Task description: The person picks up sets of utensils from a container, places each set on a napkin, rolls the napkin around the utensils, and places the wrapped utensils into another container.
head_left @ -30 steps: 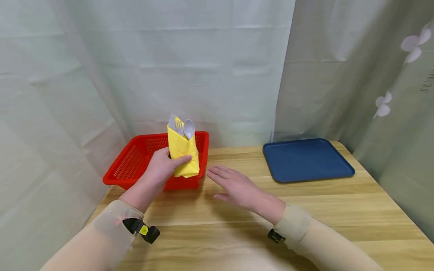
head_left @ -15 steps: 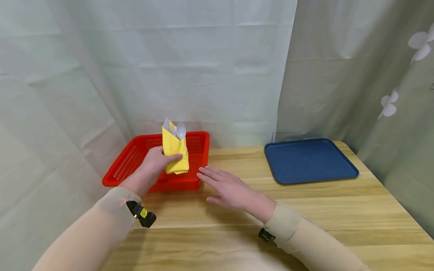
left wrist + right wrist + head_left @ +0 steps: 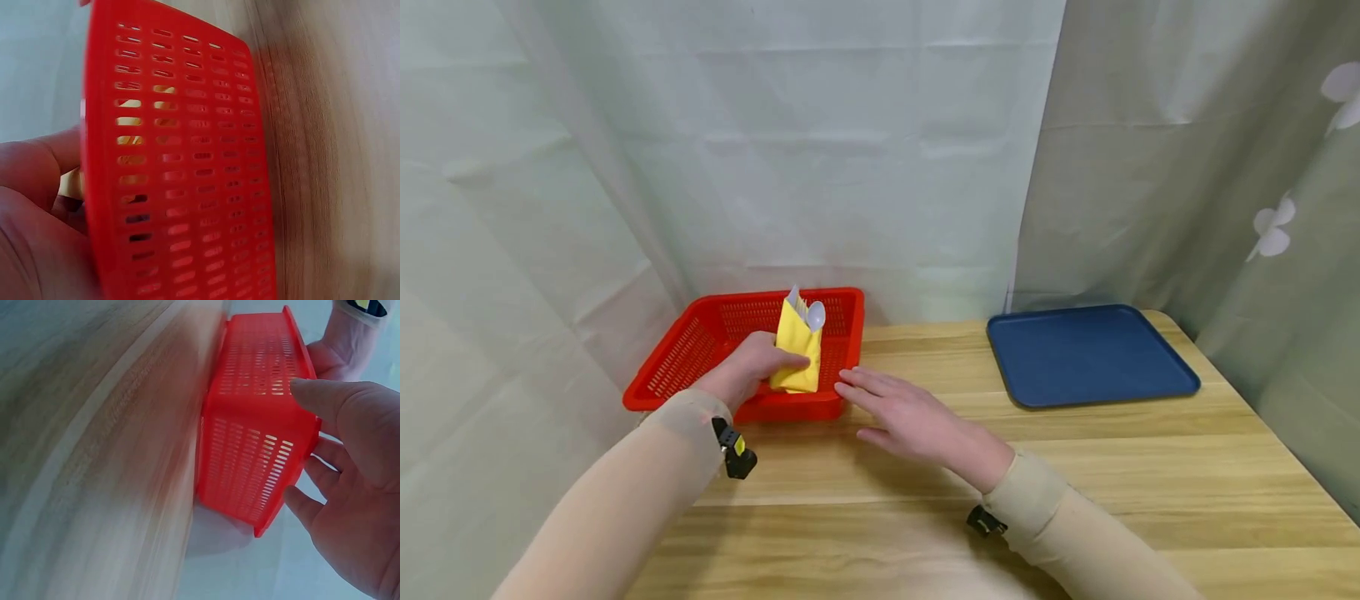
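A yellow napkin (image 3: pixel 797 346), folded into a pocket, has a pale knife, a fork and a spoon (image 3: pixel 816 316) sticking out of its top. My left hand (image 3: pixel 752 363) grips it, thumb across the front, inside the red plastic basket (image 3: pixel 842 333). In the left wrist view, yellow shows through the slots of the basket wall (image 3: pixel 181 156), beyond which part of the hand is hidden. My right hand (image 3: pixel 913 417) has its fingers extended, fingertips right at the basket's near right corner. The right wrist view has that hand's fingers (image 3: pixel 306 506) along the basket rim.
A blue tray (image 3: pixel 1090 354) lies at the back right of the wooden table (image 3: pixel 925 533). Pale curtains (image 3: pixel 850 150) hang behind the table and on both sides. The basket stands at the table's back left.
My left hand has lowered the napkin with its cutlery into the basket, first going left, then slightly back right. My right hand has moved left to the basket's corner.
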A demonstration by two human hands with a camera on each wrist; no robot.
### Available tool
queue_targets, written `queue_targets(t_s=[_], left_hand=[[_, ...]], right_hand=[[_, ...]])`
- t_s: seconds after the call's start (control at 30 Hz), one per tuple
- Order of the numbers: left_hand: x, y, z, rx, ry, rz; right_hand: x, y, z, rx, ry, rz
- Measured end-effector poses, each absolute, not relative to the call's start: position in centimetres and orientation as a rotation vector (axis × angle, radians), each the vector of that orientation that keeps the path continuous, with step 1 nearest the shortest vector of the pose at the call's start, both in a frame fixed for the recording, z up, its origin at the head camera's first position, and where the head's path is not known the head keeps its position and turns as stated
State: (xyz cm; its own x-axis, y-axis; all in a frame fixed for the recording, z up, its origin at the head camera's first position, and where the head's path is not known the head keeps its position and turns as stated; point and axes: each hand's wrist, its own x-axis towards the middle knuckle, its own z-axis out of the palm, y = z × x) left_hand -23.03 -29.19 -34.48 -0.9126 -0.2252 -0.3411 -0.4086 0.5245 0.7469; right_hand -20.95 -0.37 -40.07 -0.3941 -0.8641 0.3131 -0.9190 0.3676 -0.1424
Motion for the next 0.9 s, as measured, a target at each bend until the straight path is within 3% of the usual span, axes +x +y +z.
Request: queue_targets(t_s=[0.9], left_hand=[[-23.5,-27.9,-36.2,-0.642,2.368,1.285]], right_hand=[[-19.4,-1.2,-39.9,1.617,-2.436,0.493]])
